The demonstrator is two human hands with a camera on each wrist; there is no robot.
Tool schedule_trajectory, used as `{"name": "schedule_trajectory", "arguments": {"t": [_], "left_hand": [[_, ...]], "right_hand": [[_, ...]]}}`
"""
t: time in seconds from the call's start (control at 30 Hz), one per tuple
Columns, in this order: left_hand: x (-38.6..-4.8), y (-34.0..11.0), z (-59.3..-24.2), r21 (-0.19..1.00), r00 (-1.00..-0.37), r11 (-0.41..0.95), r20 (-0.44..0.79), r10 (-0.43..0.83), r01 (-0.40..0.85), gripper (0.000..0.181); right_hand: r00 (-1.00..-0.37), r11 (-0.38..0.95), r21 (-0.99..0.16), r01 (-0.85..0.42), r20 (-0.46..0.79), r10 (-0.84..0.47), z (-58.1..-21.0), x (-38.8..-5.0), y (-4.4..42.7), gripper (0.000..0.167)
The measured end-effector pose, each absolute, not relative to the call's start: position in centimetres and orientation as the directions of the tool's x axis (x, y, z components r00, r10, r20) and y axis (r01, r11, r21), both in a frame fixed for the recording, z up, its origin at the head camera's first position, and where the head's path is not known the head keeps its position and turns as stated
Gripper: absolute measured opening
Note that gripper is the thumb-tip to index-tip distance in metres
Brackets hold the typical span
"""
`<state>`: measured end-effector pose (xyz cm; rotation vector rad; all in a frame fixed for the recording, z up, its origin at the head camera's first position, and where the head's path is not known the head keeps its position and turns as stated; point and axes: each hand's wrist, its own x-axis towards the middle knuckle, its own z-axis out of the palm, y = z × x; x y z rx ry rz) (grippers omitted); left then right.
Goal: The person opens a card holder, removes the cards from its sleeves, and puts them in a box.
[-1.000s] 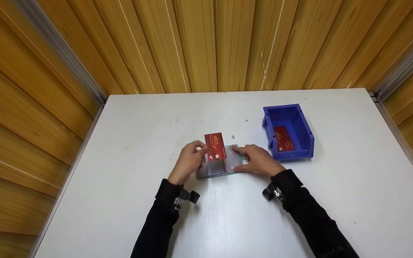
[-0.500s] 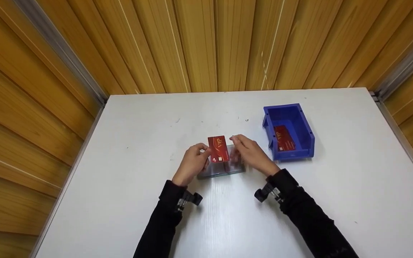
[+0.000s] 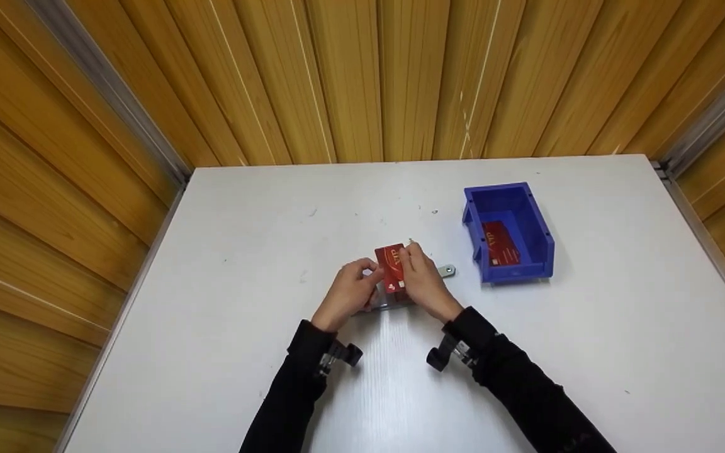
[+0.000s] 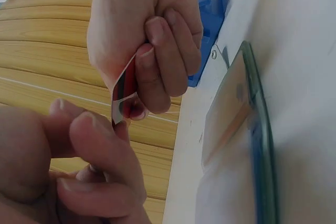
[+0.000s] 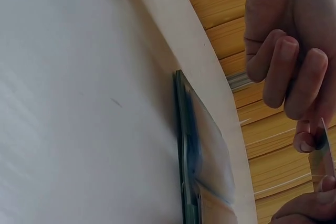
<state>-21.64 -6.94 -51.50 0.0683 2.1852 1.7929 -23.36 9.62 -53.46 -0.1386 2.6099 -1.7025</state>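
Observation:
A red VIP card (image 3: 391,269) is held up between my two hands. My left hand (image 3: 348,292) pinches its left edge, while my right hand (image 3: 427,284) grips the right side with thumb and fingers. In the left wrist view the card (image 4: 126,88) appears nearly edge-on. Beneath the hands, a clear plastic card holder (image 4: 228,114) with a greenish edge lies on the table, apart from the card. The hands cover most of it in the head view; its pale tab (image 3: 447,270) with a snap sticks out at right.
To the right stands a blue plastic bin (image 3: 517,275) with red cards (image 3: 500,244) lying inside. The white table (image 3: 224,327) extends around the hands. Wood-patterned panels (image 3: 362,82) rise behind it and at both sides.
The right hand has let go of the card holder and moved left onto the card's right side. The left hand and card have shifted slightly right and toward me.

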Motion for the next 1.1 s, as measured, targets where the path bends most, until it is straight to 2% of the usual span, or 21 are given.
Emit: {"name": "schedule_trajectory", "arguments": {"t": [0.27, 0.37, 0.5, 0.67, 0.83, 1.1], "left_hand": [[-21.5, -7.1, -51.5, 0.953, -0.956, 0.277, -0.191, 0.221, -0.126, 0.014], [-21.5, -7.3, -51.7, 0.904, -0.980, 0.426, -0.120, 0.160, -0.041, 0.012], [-21.4, -7.8, -52.3, 0.751, -0.995, 0.655, 0.010, 0.104, 0.076, 0.011], [-21.2, -8.3, -53.0, 0.604, -0.988, 0.783, 0.104, 0.113, 0.153, 0.018], [-20.9, -8.9, -53.9, 0.498, -0.987, 0.854, 0.122, 0.104, 0.152, 0.027], [-20.8, -9.3, -54.3, 0.492, -0.988, 0.856, 0.095, 0.126, 0.156, 0.034]], "right_hand": [[-0.995, 0.422, -0.904, -0.072, 0.037, -0.089, -53.2, -23.7, 10.4, 0.022], [-0.996, 0.435, -0.896, -0.086, 0.062, -0.069, -52.5, -24.1, 11.3, 0.024], [-0.998, 0.441, -0.895, -0.065, 0.056, -0.034, -50.8, -24.8, 13.7, 0.025], [-0.997, 0.469, -0.882, -0.034, 0.062, 0.044, -48.3, -25.7, 18.6, 0.030], [-0.989, 0.499, -0.866, 0.009, 0.065, 0.132, -47.0, -26.5, 23.8, 0.038], [-0.974, 0.600, -0.797, 0.072, 0.072, 0.213, -47.8, -27.1, 27.8, 0.043]]}}
